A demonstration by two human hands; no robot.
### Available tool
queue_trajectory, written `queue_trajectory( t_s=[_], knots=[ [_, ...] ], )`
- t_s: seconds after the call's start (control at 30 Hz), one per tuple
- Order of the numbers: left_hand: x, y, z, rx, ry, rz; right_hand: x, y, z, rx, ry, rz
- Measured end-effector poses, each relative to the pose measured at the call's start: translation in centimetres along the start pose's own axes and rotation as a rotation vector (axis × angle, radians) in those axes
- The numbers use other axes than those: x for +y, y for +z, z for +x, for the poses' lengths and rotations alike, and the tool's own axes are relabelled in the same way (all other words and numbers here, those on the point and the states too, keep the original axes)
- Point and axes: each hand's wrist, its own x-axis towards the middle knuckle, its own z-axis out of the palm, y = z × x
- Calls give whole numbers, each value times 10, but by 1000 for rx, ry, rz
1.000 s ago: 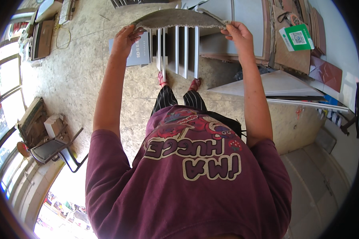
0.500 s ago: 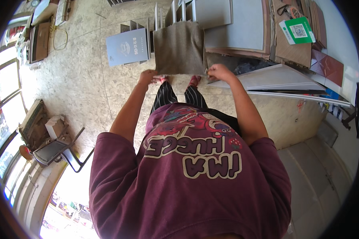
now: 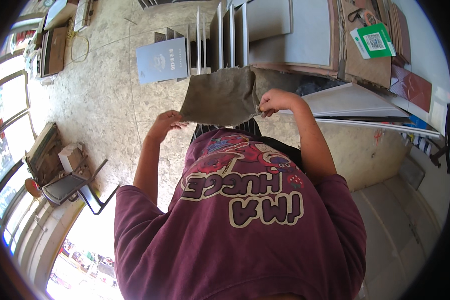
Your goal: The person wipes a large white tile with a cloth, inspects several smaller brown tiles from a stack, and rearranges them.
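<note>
Here are the fingers of the left hand [image 3: 164, 122], pinching the near left corner of the grey-brown cloth [image 3: 217, 97], some of the fingertips loose along its edge. Over at the near right corner, the fingers of the right hand [image 3: 279, 101] are grasping firmly, a little of the edge bunched between them. And there's the change: a second ago this cloth was stretched up in an arch, arms right out; half a second ago it hung straight down; now the near edge has come in towards the body and the left hand has swung outward and lower. What does that mean for the handling? The cloth looks under control at both near corners, while its far edge rides free and a bit ragged, so I'd call the sheet spread but slack.

Just below the cloth, the black striped trousers [image 3: 250, 127] barely peep out now, mostly covered, with the maroon T-shirt [image 3: 225, 265] nearer still. Straight beyond the cloth, the upright panels [image 3: 241, 40] stand in their row, just past its far edge. Beyond it to the left, the blue-grey sample board [image 3: 157, 70]; well off to its right, the pale triangular panel [image 3: 350, 100], and farther that way the green-and-white card [image 3: 383, 46].
</note>
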Motion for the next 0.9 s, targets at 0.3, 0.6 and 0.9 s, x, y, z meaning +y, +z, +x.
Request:
queue_trajectory(
  t_s=[0.3,0.6,0.9],
  knots=[
    [128,-17,26,26,518,-240,-64,-40,-66,505,-614,254],
    [160,-14,75,29,610,-282,-68,-50,-62,913,-759,473],
    [14,8,143,201,62,-88,38,-18,39,686,-292,239]
  ],
)
